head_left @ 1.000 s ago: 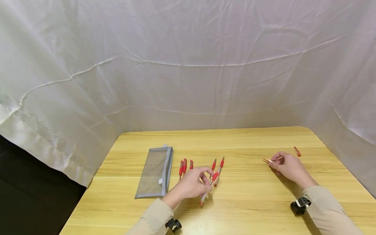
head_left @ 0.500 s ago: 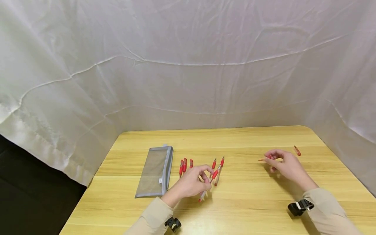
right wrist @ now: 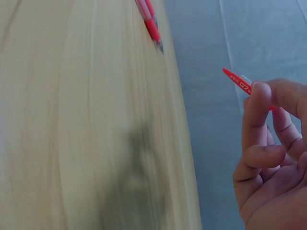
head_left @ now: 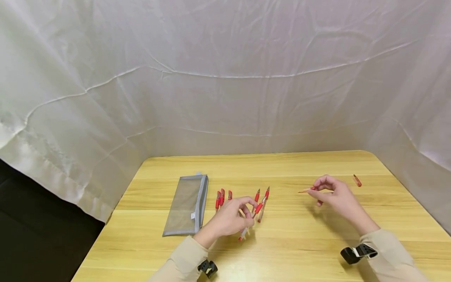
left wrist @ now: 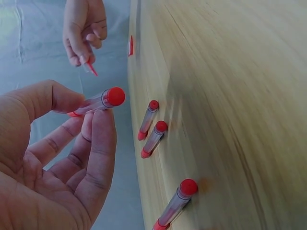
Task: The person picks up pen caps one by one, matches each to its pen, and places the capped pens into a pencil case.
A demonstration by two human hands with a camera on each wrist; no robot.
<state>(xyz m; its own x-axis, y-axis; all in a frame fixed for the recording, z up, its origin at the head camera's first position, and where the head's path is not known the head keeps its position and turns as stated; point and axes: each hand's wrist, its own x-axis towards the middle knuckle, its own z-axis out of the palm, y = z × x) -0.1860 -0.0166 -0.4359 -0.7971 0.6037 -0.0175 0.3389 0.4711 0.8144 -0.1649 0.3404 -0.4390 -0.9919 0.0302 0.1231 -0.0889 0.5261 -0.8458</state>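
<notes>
My left hand (head_left: pixel 230 219) pinches an uncapped red gel pen (head_left: pixel 258 208) between thumb and fingers. In the left wrist view its clear barrel and red end plug (left wrist: pixel 115 97) face the camera. Further right, my right hand (head_left: pixel 334 197) holds a red pen cap (right wrist: pixel 238 82) by its end, above the table, with the pointed clip aimed left. Just beyond the left hand lie two more uncapped pens (head_left: pixel 267 194), tips pointing away. Several pens with red caps (head_left: pixel 222 197) lie left of that hand, partly hidden by it.
A grey mesh zip pouch (head_left: pixel 184 205) lies flat on the left of the wooden table (head_left: pixel 292 250). Another red pen cap (head_left: pixel 357 180) sits near the back right, beyond the right hand. Pale curtains (head_left: pixel 225 98) hang around the table's back and sides.
The right hand has moved left with the cap and lifted slightly, turning it so that it points left. The left hand stays almost in place with its pen.
</notes>
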